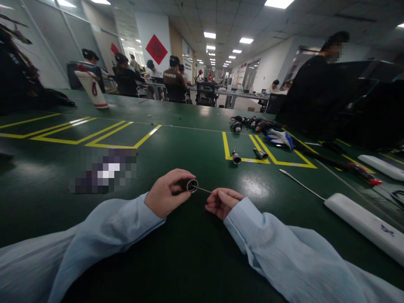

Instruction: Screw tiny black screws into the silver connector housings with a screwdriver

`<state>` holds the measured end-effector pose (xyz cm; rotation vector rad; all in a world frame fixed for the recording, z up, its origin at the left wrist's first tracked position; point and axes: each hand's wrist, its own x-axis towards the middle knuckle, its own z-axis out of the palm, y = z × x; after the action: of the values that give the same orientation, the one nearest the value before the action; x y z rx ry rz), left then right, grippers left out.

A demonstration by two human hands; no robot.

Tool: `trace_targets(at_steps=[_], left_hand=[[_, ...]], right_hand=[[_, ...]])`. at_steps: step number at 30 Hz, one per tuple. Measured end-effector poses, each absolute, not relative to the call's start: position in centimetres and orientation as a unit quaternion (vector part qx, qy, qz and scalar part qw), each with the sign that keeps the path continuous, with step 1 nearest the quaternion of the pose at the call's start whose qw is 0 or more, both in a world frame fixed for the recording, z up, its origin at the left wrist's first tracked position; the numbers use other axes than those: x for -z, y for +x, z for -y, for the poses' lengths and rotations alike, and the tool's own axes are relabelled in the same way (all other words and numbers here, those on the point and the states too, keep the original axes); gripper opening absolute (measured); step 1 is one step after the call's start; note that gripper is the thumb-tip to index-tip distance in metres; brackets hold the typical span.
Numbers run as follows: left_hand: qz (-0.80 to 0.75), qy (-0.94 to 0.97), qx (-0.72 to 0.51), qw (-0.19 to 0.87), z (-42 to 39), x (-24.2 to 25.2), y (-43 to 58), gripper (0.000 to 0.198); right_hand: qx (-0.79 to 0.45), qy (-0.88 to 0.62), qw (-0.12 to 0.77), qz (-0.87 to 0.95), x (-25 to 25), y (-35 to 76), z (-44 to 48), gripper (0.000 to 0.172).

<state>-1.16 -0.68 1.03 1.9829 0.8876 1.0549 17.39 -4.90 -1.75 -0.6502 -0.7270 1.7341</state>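
Observation:
My left hand is closed around a small dark cylindrical metal part, its round open end facing right. My right hand pinches a thin metal pin whose tip reaches the part's opening. Both hands rest low on the green table, forearms in light blue sleeves.
Two more small metal cylinders lie by yellow floor-tape lines. Beyond them are a pile of dark tools and a white-blue glove. A red-handled screwdriver and white long-handled tools lie right. A person in black stands at right; several people sit behind.

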Motion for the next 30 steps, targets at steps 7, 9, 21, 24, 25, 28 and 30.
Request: trace_targets(at_steps=[7,9,21,24,25,28,30], left_hand=[[-0.368,0.76,-0.383,0.375,0.0,-0.7,-1.6,0.03],[-0.365,0.761,-0.37,0.39,-0.1,-0.6,-1.6,0.031],[-0.414,0.817,-0.29,0.278,0.0,-1.3,-1.6,0.034],[-0.401,0.778,-0.316,0.365,0.0,-1.1,-1.5,0.034],[-0.395,0.761,-0.33,0.394,0.0,-1.0,-1.4,0.034],[-0.388,0.711,-0.357,0.465,0.1,-0.9,-1.3,0.037],[-0.392,0.687,-0.363,0.494,0.1,-1.0,-1.3,0.039]], right_hand=[[-0.636,-0.341,0.574,0.387,1.6,17.4,5.5,0.019],[-0.566,-0.392,0.582,0.433,1.5,17.2,5.9,0.02],[-0.372,-0.472,0.548,0.582,1.5,17.0,6.1,0.021],[-0.372,-0.478,0.539,0.585,1.5,17.1,6.1,0.021],[-0.371,-0.478,0.538,0.588,1.5,17.1,6.1,0.021],[-0.37,-0.475,0.531,0.597,1.6,17.1,6.1,0.022],[-0.371,-0.474,0.523,0.603,1.7,17.1,6.1,0.022]])
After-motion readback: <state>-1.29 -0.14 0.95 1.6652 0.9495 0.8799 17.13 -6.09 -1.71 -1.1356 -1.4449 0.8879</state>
